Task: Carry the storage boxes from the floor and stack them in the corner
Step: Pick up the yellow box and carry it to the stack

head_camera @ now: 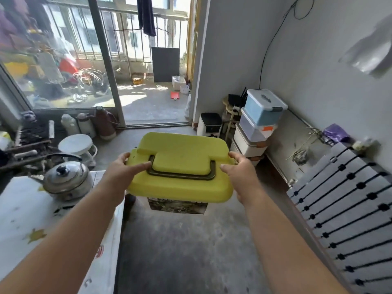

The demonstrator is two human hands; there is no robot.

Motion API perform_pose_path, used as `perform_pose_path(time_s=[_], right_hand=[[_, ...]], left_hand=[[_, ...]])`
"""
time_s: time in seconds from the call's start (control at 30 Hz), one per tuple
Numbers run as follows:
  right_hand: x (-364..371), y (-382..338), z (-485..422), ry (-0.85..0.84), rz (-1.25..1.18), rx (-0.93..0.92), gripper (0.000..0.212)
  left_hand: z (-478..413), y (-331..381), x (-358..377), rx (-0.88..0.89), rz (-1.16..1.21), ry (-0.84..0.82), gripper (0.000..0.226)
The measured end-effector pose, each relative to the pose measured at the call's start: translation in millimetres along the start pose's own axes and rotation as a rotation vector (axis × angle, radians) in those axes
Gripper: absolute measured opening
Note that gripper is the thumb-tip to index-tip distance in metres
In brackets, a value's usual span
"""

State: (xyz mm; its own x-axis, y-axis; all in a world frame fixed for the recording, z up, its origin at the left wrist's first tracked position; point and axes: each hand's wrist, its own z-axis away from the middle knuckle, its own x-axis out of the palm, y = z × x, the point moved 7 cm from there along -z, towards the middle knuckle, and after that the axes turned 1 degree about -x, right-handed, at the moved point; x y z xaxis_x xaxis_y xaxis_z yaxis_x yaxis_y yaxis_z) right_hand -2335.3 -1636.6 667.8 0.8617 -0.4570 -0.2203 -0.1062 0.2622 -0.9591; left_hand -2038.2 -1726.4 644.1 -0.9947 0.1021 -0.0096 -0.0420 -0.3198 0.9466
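Hands first: the left hand (125,166) clasps the left end of the yellow-lidded box (180,166) and the right hand (237,168) clasps the right end, fingers curled under the lid's rim and thumbs on top. The box hangs clear of the floor (180,240), level, its long axis running side to side between the two hands, folded handle facing up. Ahead and to the right, in the corner where the two grey walls meet, stands the stack of boxes (256,128), topped by a blue box (264,107). I judge the carry must swing rightward and forward, the right hand leading, then lift above the blue box.
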Motion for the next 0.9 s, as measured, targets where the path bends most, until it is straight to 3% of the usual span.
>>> perform_pose_path(time_s=[0.17, 0.37, 0.73, 0.9], right_hand=[[-1.7, -14.1, -113.7, 0.053, 0.034, 0.008, 0.054], [4.0, -55.2, -276.3, -0.039, 0.009, -0.032, 0.057], [52.0, -106.7, -495.7, -0.118, -0.039, -0.027, 0.062], [74.2, -118.3, -597.5, -0.004, -0.026, -0.001, 0.062]], left_hand=[[-104.1, 23.4, 47.5, -0.034, -0.005, -0.042, 0.090], [-230.1, 87.0, 106.6, 0.008, 0.024, 0.002, 0.081], [-432.6, 152.5, 143.6, -0.039, 0.029, 0.016, 0.075], [-558.0, 172.0, 167.0, -0.104, 0.009, -0.067, 0.078]])
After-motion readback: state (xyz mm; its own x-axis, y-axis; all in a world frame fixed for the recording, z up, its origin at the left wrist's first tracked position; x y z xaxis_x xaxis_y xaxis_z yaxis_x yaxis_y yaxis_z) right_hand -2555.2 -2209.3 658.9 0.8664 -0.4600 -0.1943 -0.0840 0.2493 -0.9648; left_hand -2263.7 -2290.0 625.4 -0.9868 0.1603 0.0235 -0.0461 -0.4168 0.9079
